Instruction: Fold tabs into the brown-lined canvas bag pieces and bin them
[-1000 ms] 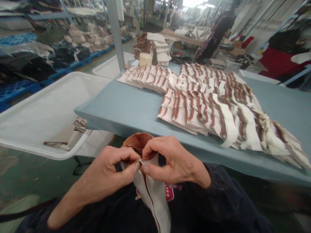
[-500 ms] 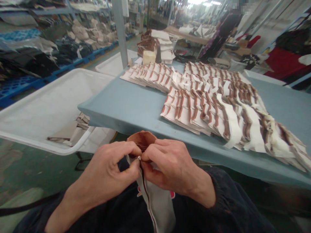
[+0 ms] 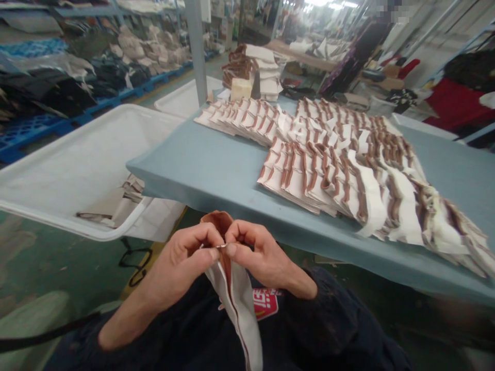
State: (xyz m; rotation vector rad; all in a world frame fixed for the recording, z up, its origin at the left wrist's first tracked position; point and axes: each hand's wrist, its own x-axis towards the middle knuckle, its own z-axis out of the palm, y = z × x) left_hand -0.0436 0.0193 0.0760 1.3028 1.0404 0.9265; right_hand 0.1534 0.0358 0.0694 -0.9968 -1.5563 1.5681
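A long off-white fabric piece with brown lining [image 3: 242, 299] hangs in front of my dark jacket, its lower end out of the picture. At its top edge my left hand [image 3: 189, 252] pinches one side between thumb and forefinger. Close beside it, my right hand [image 3: 255, 252] pinches the other side, the fingertips nearly touching. A brown flap [image 3: 216, 219] sticks up behind the fingers. Between the thumbs a gap shows the brown inner side. What exactly lies between the fingertips is too small to make out.
A blue-grey table [image 3: 185, 175] stands ahead, bearing rows of stacked off-white and brown pieces [image 3: 301, 175]. To the left is a white bin [image 3: 77, 154] with some fabric pieces inside. A metal post [image 3: 199, 56] rises behind the table. Farther back, a person in dark clothes [image 3: 353, 51] stands.
My right hand has turned and drawn back slightly, both thumbs now lying along the top edge. The fabric's opening shows wider between the hands, and more of the jacket's red badge is visible.
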